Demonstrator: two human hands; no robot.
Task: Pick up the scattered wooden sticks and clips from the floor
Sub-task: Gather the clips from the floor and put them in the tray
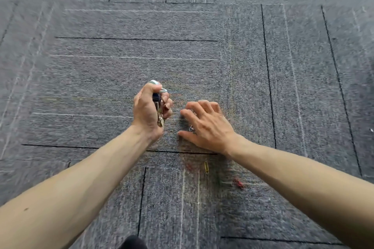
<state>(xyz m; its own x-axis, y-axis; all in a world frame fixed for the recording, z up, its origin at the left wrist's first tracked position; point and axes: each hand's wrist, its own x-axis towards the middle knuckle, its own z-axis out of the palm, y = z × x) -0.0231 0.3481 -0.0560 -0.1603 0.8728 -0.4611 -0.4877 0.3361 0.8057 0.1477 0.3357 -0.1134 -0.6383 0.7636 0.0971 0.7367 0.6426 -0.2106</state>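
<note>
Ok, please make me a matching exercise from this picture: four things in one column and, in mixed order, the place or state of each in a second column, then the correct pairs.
Column A
1 left hand
2 right hand
3 yellow paper clip
4 bright red clip

Column B
a on the carpet, close to the right forearm
b fingers spread, holding nothing
c on the carpet, about midway between the forearms
d grips a bundle of clips

Pairs: 1-d, 2-b, 3-c, 4-a
</note>
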